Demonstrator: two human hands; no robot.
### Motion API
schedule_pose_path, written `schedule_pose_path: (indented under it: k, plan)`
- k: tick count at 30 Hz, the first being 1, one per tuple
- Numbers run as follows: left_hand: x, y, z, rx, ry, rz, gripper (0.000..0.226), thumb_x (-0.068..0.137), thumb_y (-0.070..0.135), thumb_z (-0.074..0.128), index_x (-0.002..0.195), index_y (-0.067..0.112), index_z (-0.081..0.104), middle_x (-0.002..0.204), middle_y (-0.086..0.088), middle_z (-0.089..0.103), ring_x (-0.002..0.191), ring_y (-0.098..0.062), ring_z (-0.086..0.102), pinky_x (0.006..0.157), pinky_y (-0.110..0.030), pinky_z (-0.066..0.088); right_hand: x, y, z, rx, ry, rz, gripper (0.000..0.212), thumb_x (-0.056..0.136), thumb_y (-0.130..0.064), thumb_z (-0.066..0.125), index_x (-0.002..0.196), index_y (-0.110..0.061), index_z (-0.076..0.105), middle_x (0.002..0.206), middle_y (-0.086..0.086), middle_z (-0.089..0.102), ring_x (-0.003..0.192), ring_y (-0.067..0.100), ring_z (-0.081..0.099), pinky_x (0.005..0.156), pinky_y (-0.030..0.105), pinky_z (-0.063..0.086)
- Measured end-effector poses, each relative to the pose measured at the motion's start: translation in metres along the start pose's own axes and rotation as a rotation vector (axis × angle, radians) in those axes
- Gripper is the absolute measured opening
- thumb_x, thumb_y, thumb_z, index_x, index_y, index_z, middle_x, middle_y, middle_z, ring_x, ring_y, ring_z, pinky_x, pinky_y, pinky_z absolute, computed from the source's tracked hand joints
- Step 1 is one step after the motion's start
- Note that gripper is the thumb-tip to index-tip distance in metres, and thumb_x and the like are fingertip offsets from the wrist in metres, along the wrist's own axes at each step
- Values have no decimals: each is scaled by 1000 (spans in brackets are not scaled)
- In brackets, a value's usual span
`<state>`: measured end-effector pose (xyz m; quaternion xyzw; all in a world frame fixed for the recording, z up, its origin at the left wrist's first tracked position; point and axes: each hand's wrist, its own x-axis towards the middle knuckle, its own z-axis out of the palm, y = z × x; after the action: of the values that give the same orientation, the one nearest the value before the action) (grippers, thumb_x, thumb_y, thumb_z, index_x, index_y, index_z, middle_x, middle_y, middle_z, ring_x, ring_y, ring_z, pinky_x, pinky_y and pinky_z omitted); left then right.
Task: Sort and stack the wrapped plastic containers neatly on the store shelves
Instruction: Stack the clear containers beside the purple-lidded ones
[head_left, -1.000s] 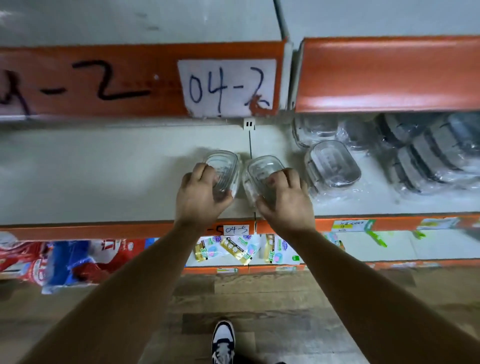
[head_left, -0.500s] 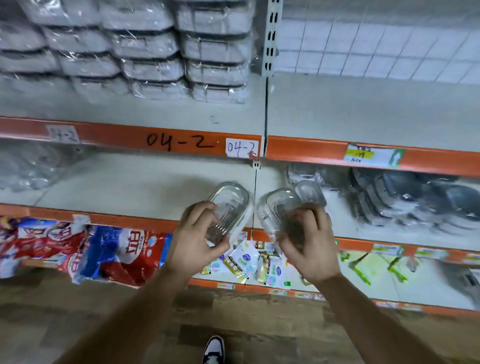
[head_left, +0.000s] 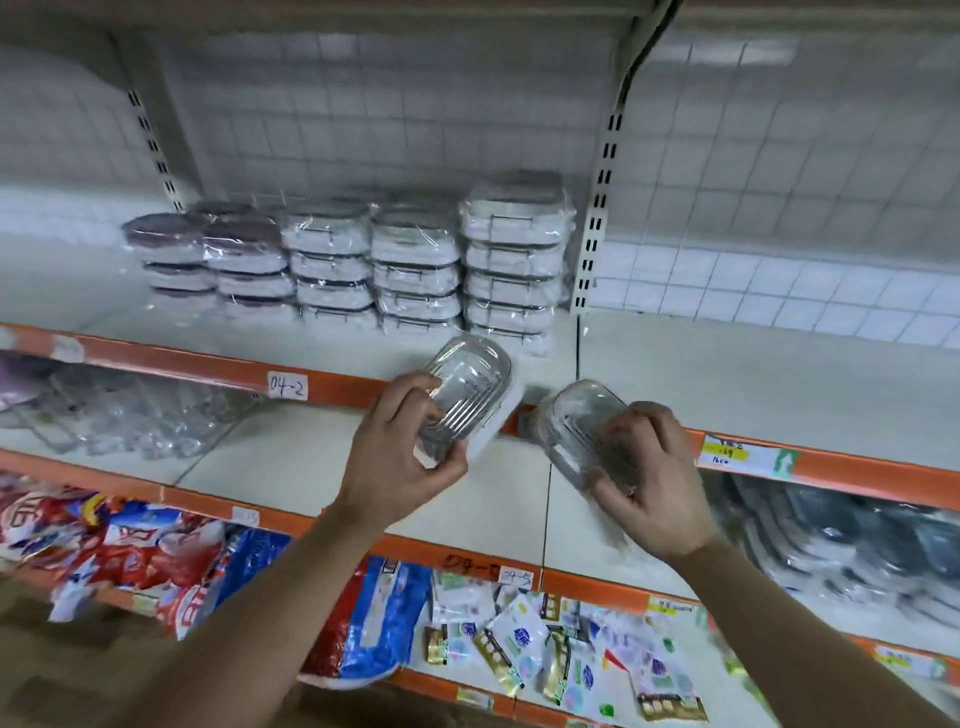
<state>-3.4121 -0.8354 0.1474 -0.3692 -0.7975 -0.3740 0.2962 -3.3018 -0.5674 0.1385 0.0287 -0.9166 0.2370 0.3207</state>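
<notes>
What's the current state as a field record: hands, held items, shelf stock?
left hand: grips a clear wrapped container, tilted, in front of the orange shelf edge
right hand: grips a second clear wrapped container, tilted
gap: the two are apart, not touching
upper shelf: stacks of wrapped containers, left of the slotted upright
label: 04-2

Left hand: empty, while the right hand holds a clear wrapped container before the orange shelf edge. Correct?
No. The head view shows the left hand gripping a clear wrapped container; the right hand holds the second container before the orange shelf edge.
</notes>
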Motion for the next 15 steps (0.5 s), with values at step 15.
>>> schedule_pose_path:
  k: [15]
  plan:
    - [192, -120, -68, -34, -34, 11, 60, 73, 39, 56, 125, 11, 57, 132, -3, 46, 121, -13, 48, 103, -25, 39, 129, -27, 85, 87, -238, -76, 39, 74, -35, 53, 102, -14, 69, 100, -2, 65, 97, 24, 59, 87, 44, 49]
